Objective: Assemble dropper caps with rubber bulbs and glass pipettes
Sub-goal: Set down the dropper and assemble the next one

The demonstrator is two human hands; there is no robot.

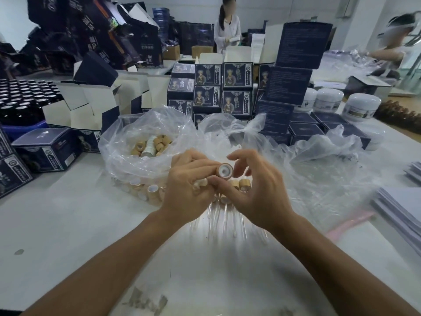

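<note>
**Dropper cap held above the table, parts bags behind**

Hidden: the hands cover most of the assembled droppers [237, 184] and the tops of the glass tubes [218, 215] lying beneath them; what the curled fingers hide cannot be told.
Left hand [189, 185]: fingers curled around the wooden cap [224, 171], its white inside facing up.
Right hand [252, 185]: thumb and fingers pinch the same cap.
Around: clear plastic bag [118, 156] of round wooden caps just behind; dark printed boxes [207, 75] stacked beyond; white jars [362, 106] far right.
</note>
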